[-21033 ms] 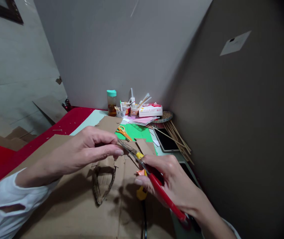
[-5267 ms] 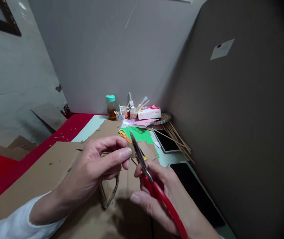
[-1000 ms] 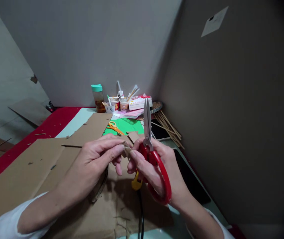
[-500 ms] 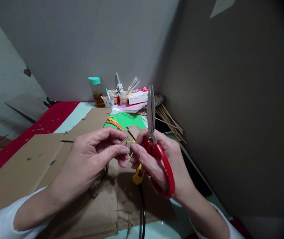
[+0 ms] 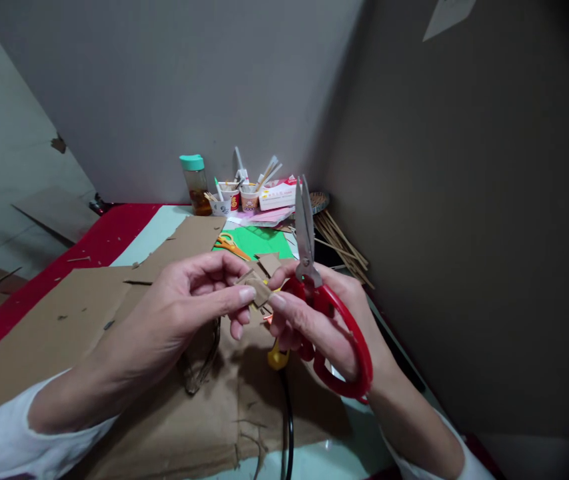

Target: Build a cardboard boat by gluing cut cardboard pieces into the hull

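Note:
A small piece of cardboard (image 5: 259, 292) is pinched between the thumb and fingers of my left hand (image 5: 199, 293). My right hand (image 5: 332, 320) has red-handled scissors (image 5: 349, 353) hooked round its thumb and palm, blades pointing up and nearly together. The right thumb and fingertips touch the right edge of the cardboard piece. Beneath the hands lies a large brown cardboard sheet (image 5: 174, 433). A yellow-bodied tool with a black cord (image 5: 278, 359), perhaps a glue gun, rests on it, its front partly hidden by my right hand.
At the back stand a teal-lidded bottle (image 5: 194, 187), paper cups (image 5: 249, 199) with sticks and pens, and a white box (image 5: 278, 197). Orange scissors (image 5: 232, 245) lie by green paper (image 5: 262, 241). Thin wooden sticks (image 5: 344, 247) lie along the right wall.
My hands have drawn slightly apart, showing more of the cardboard piece between them. The right hand and its scissors have shifted a little to the right.

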`<state>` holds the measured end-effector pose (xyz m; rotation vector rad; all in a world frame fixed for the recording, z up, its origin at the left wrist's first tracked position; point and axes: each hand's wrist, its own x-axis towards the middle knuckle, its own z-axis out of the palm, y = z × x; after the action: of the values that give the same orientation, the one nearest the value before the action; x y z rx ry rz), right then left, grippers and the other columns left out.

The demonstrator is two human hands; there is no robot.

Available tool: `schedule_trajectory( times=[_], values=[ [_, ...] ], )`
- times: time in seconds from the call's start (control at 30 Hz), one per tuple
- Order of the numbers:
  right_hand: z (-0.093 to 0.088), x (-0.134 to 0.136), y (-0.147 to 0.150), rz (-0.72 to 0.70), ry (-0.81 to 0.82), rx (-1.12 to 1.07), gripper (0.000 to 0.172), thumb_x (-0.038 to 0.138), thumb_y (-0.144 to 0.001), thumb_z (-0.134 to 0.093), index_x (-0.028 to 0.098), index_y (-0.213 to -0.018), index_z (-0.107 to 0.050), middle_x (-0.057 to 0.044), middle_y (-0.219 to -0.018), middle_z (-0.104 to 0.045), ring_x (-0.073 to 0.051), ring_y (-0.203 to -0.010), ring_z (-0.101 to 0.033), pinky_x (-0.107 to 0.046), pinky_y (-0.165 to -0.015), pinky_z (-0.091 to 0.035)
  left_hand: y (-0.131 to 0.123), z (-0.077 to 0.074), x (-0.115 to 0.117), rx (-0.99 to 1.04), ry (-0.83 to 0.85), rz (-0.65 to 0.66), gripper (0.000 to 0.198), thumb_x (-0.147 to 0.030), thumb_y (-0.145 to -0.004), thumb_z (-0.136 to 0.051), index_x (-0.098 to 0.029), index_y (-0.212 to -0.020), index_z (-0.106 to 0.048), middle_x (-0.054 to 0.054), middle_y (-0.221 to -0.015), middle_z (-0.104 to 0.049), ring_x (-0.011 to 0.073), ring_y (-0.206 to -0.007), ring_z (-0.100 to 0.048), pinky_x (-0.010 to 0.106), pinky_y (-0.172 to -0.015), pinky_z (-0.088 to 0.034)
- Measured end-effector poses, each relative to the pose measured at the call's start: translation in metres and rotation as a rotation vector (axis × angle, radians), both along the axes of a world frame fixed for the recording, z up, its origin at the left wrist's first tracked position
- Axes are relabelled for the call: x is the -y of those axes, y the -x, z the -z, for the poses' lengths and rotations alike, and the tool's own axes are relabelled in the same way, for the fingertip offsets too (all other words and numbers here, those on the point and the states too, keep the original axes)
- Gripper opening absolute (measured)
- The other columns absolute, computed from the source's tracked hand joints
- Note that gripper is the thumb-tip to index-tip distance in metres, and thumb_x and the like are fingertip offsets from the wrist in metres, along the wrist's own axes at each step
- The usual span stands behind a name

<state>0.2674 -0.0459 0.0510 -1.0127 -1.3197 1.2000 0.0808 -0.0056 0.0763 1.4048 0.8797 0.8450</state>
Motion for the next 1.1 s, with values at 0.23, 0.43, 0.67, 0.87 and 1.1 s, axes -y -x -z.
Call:
schedule_trajectory(
  times=[0.23, 0.43, 0.67, 0.87, 1.1],
  values=[
    [0.002, -0.001, 0.002, -0.056, 0.049, -0.043, 0.023, 0.036, -0.088, -0.078, 0.021, -0.088, -0.061, 0.005, -0.063, -0.067, -0.008, -0.049, -0.061, -0.013, -0.043, -0.047, -0.006, -0.005, 0.003, 0.003, -0.055, -0.005, 0.013, -0.024, -0.084, -0.078, -0.022, -0.095, -0.072, -0.003, -0.069, -0.066, 0.0113, -0.058, -0.06, 0.016, -0.052, -0.049],
    [-0.003, 0.001, 0.006, -0.064, 0.089, -0.072, 0.02, 0.034, -0.091, -0.069, 0.022, -0.082, -0.056, 0.005, -0.061, -0.064, -0.009, -0.048, -0.06, -0.015, -0.042, -0.046, -0.006, -0.003, 0.003, 0.008, -0.094, -0.028, 0.014, -0.019, -0.085, -0.077, -0.025, -0.098, -0.076, 0.0, -0.088, -0.076, 0.013, -0.073, -0.067, 0.015, -0.066, -0.055],
    [-0.006, 0.002, 0.01, 0.025, 0.011, -0.004, 0.017, 0.031, -0.089, -0.067, 0.023, -0.082, -0.053, 0.004, -0.06, -0.063, -0.01, -0.045, -0.058, -0.018, -0.041, -0.046, -0.004, 0.0, 0.006, 0.001, -0.158, -0.035, 0.016, -0.024, -0.086, -0.078, -0.028, -0.101, -0.08, 0.001, -0.093, -0.079, 0.0135, -0.066, -0.068, 0.018, -0.064, -0.058],
    [-0.003, 0.003, 0.007, 0.1, -0.038, 0.128, 0.012, 0.026, -0.084, -0.071, 0.023, -0.083, -0.06, 0.003, -0.061, -0.063, -0.013, -0.045, -0.061, -0.022, -0.042, -0.048, -0.005, 0.0, 0.01, 0.02, -0.202, -0.08, 0.007, -0.029, -0.088, -0.077, -0.027, -0.094, -0.079, 0.0, -0.081, -0.077, 0.0184, -0.065, -0.074, 0.022, -0.061, -0.06],
    [0.001, 0.002, -0.001, 0.091, -0.136, 0.28, 0.01, 0.028, -0.09, -0.068, 0.022, -0.084, -0.063, 0.001, -0.064, -0.065, -0.014, -0.052, -0.061, -0.024, -0.051, -0.05, -0.005, 0.0, 0.007, -0.057, -0.24, -0.013, 0.008, -0.025, -0.09, -0.074, -0.028, -0.096, -0.078, -0.002, -0.078, -0.077, 0.0147, -0.065, -0.073, 0.017, -0.06, -0.057]
  ],
)
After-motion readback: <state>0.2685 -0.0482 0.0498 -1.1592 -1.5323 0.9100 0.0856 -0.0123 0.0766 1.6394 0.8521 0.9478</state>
